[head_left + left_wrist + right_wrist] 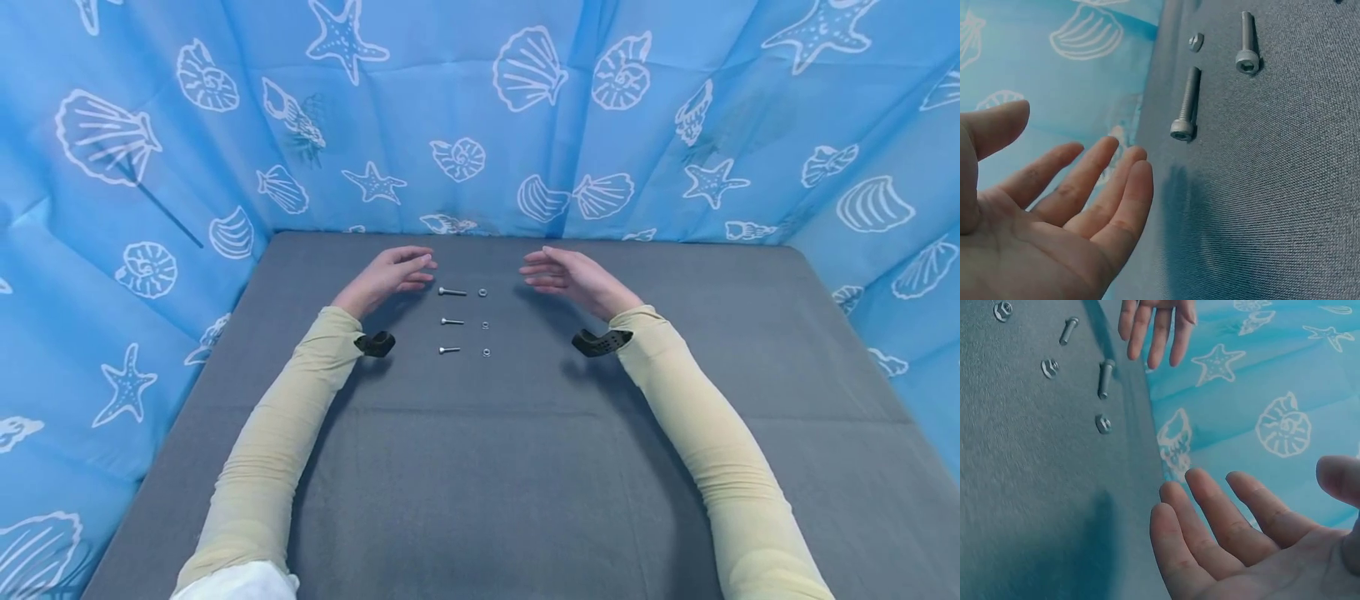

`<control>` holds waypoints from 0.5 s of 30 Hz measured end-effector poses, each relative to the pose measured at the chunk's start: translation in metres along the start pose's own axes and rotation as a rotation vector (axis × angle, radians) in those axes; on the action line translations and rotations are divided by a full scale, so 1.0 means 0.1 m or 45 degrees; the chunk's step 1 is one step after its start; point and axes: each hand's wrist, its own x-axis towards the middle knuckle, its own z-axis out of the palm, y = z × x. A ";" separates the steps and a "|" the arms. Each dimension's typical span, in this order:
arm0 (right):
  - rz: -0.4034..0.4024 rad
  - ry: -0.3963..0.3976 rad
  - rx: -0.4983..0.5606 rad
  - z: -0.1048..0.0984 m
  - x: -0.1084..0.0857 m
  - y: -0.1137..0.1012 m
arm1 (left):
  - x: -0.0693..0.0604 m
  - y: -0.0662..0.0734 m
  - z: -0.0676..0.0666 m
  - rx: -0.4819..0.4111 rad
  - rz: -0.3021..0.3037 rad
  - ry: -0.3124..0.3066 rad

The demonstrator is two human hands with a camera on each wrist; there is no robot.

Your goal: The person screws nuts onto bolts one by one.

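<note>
Three socket head bolts lie in a column on the grey cloth: a long far bolt [452, 292], a middle bolt [453, 322] and a near bolt [449, 350]. To the right of each lies a nut: the far nut [482, 292], the middle nut [485, 325] and the near nut [486, 352]. My left hand [392, 275] is held above the cloth just left of the far bolt, fingers relaxed and holding nothing. On the other side, my right hand [576, 281] hovers to the right of the far nut, palm facing inward, also holding nothing.
A grey cloth-covered table [480, 500] spreads under both arms. Blue curtains [480, 108] with shell and starfish prints stand along its back and sides. A black strap [375, 344] sits at the left wrist, another strap [602, 342] at the right.
</note>
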 end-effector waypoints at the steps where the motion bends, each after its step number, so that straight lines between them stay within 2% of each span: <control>1: 0.005 -0.005 0.010 0.01 0.02 0.01 | 0.01 -0.01 0.00 0.000 -0.009 0.005; 8: 0.061 -0.039 0.027 0.11 0.18 0.09 | 0.08 -0.03 0.03 -0.018 -0.084 0.046; 15: 0.104 -0.016 0.058 0.18 0.35 0.19 | 0.13 -0.10 0.07 0.073 -0.118 0.032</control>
